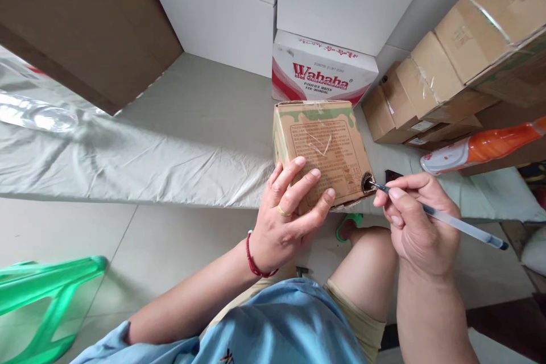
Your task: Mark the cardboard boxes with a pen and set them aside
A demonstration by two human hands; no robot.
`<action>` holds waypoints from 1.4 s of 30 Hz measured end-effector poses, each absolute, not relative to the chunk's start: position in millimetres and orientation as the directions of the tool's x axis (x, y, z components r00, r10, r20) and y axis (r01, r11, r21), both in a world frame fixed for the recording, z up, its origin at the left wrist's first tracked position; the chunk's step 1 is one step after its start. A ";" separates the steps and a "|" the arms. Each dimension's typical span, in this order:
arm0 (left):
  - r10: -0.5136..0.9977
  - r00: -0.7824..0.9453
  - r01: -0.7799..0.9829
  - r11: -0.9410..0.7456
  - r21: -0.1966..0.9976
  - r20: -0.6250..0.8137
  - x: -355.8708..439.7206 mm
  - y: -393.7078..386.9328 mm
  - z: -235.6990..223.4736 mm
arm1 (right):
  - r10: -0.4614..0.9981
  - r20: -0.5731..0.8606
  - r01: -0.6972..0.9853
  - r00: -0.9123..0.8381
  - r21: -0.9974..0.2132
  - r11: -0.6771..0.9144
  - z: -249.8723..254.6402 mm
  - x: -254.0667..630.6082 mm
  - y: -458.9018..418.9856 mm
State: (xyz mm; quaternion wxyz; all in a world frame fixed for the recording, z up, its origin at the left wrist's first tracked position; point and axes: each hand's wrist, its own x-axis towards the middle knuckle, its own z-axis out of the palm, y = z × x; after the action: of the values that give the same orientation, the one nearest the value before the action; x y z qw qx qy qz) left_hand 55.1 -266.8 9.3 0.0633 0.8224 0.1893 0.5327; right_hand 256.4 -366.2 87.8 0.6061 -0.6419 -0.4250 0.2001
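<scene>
at lower centre of frame, the blue shirt (290,330) is seen nearest. just beyond, the left hand (290,210) is laid w/ fingers spread on the printed face of the cardboard box (326,148); nothing is gripped, & the box is apparently steadied by it. at right of centre, the slim pen (463,227) is pinched nr its tip by the right hand (420,222), fingers drawn in narrow. the box is set at centre, on the cloth-covered bench (170,148), w/ a dark round hole (367,181) nr its lower right corner. the tip is placed at the hole's rim; depth can't be told. step in hand, prob.: hole edge being worked w/ pen. for the next move, firm l. hand pressure & small, controlled tip strokes would be called for, lest the box be shifted. farther back, the orange bottle (490,145) is seen at right, wahaha carton (322,71) at upper centre, stacked cartons (446,74) at upper right.
</scene>
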 end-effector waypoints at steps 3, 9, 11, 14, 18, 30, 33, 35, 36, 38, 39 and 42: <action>0.373 0.362 0.239 -0.923 0.302 0.854 54.3 -267.1 9.7 | 0.794 0.274 0.357 0.543 -0.931 0.077 85.8 257.8 -365.2; 0.361 0.374 0.214 -0.930 0.299 0.854 54.3 -270.0 9.6 | 0.777 0.312 0.435 0.547 -0.899 0.054 82.8 262.2 -360.7; 0.362 0.368 0.214 -0.929 0.301 0.856 54.5 -270.7 9.3 | 0.755 0.337 0.446 0.563 -0.893 0.066 82.1 263.5 -359.3; 0.371 0.361 0.226 -0.925 0.306 0.855 54.5 -271.2 8.3 | 0.740 0.346 0.432 0.576 -0.898 0.083 81.8 263.3 -358.1; 0.384 0.368 0.225 -0.920 0.320 0.847 53.4 -271.4 7.1 | 0.728 0.339 0.411 0.596 -0.907 0.086 82.2 260.8 -357.5; 0.378 0.372 0.238 -0.922 0.307 0.848 52.2 -272.8 7.3 | 0.775 0.315 0.434 0.548 -0.899 0.058 85.1 258.0 -361.7; 0.383 0.371 0.255 -0.918 0.304 0.846 52.3 -273.4 7.6 | 0.787 0.303 0.426 0.537 -0.903 0.056 86.8 257.0 -363.8; 0.384 0.373 0.264 -0.917 0.300 0.845 52.2 -273.5 8.1 | 0.796 0.295 0.422 0.529 -0.905 0.055 87.5 256.9 -365.6; 0.383 0.377 0.267 -0.917 0.297 0.843 52.0 -273.5 8.3 | 0.801 0.291 0.420 0.523 -0.906 0.054 87.6 257.1 -366.7; 0.382 0.382 0.267 -0.917 0.294 0.842 51.5 -273.4 8.5 | 0.813 0.284 0.415 0.507 -0.908 0.058 87.4 258.3 -369.8; 0.381 0.383 0.264 -0.918 0.296 0.842 51.3 -273.4 8.4 | 0.820 0.283 0.413 0.498 -0.909 0.062 87.2 259.3 -371.7; 0.375 0.381 0.241 -0.923 0.301 0.845 51.4 -273.5 7.8 | 0.839 0.281 0.413 0.467 -0.908 0.073 86.6 263.3 -377.5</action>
State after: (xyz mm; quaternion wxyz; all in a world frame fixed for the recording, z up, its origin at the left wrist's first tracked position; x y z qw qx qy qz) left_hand 51.4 -273.5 7.8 0.0639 0.8284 0.1860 0.5244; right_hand 263.3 -377.5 86.6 0.5541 -0.6531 -0.4792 0.1918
